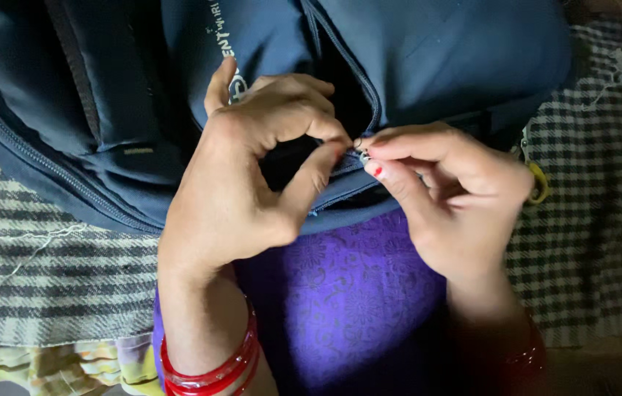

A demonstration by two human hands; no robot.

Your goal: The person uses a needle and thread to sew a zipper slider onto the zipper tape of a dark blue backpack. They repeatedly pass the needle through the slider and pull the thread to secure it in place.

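The left hand [241,176] has its thumb and forefinger pinched together on the fabric beside the zip [340,170] of a dark blue bag [436,51], the other fingers [296,92] curled above. The right hand [447,191] meets it tip to tip: its thumb and forefinger are closed on the small metal zip pull [363,156], which sits right between the two sets of fingertips. The open slit of the pocket runs up from the fingers into the bag. The bag lies against purple patterned cloth [348,293] just below the fingers. Red bangles [212,367] ring the left wrist. Checked fabric [597,235] lies to the right of the right hand, striped fabric [47,279] left of the left.
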